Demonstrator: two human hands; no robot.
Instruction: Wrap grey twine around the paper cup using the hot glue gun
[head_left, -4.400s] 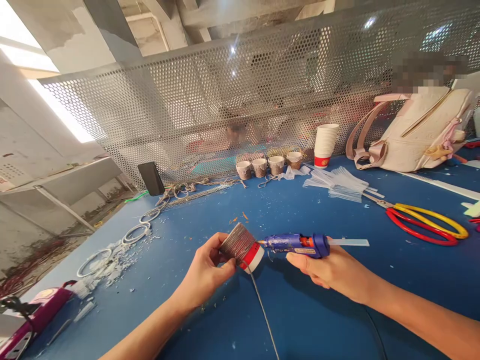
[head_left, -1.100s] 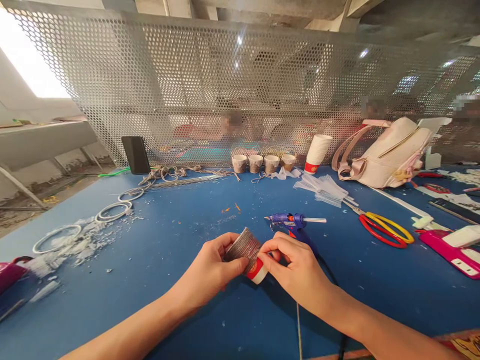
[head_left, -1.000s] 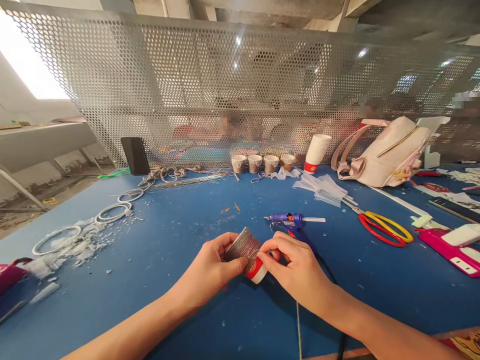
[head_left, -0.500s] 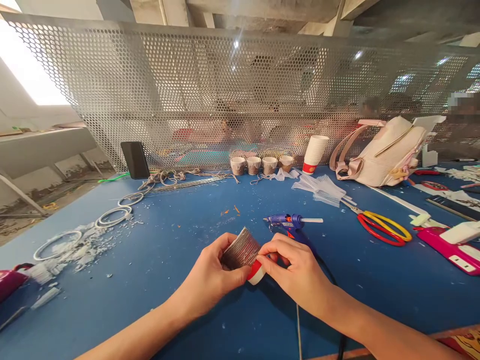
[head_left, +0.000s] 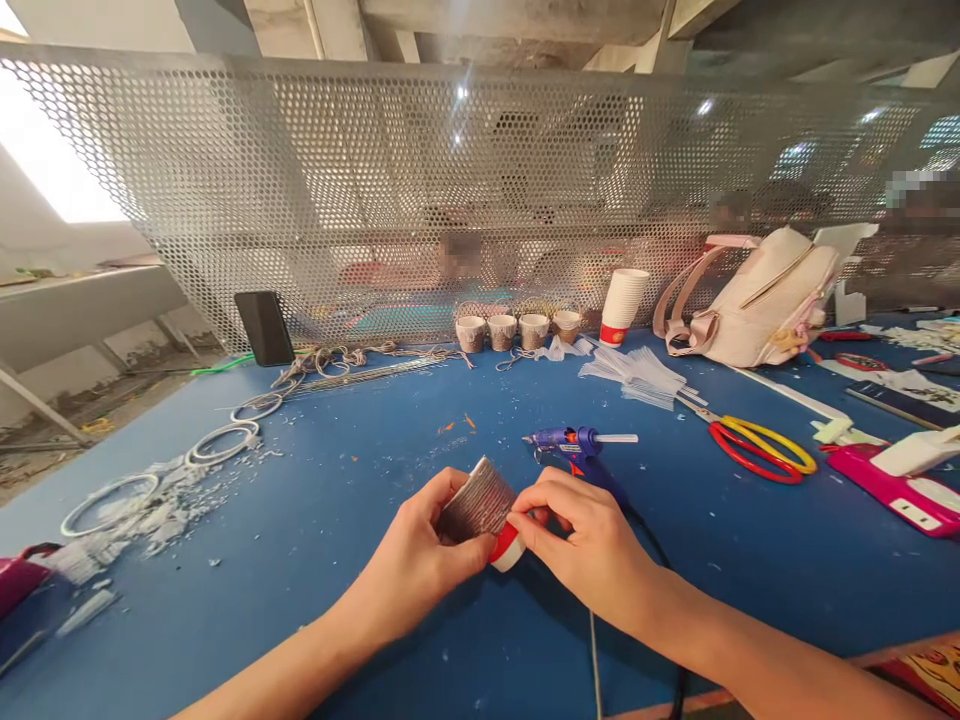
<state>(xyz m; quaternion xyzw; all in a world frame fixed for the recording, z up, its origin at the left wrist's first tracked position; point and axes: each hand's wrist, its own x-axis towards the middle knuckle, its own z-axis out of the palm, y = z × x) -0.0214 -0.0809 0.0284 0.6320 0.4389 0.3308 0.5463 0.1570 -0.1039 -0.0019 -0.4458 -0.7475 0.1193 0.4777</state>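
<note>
My left hand (head_left: 424, 560) grips a paper cup (head_left: 480, 507) held on its side, its wall wrapped in grey cord and its red-and-white base pointing right. My right hand (head_left: 589, 545) pinches at the cup's base end, fingers closed against the cord there. A thin cord (head_left: 592, 660) trails from the cup toward the near table edge. The blue glue gun (head_left: 574, 442) stands on the blue table (head_left: 337, 500) just behind my right hand, untouched.
Red and yellow scissors (head_left: 761, 448) lie to the right, with clear glue sticks (head_left: 637, 372) behind them. Wrapped cups (head_left: 517, 330), a cup stack (head_left: 621, 305) and a bag (head_left: 765, 300) line the mesh screen. White rings (head_left: 221, 440) and scraps lie left. A phone (head_left: 264, 328) leans on the screen.
Since 4.4 s ago my right hand has set the glue gun down on the table and come to the cup. Over the last second both hands barely move.
</note>
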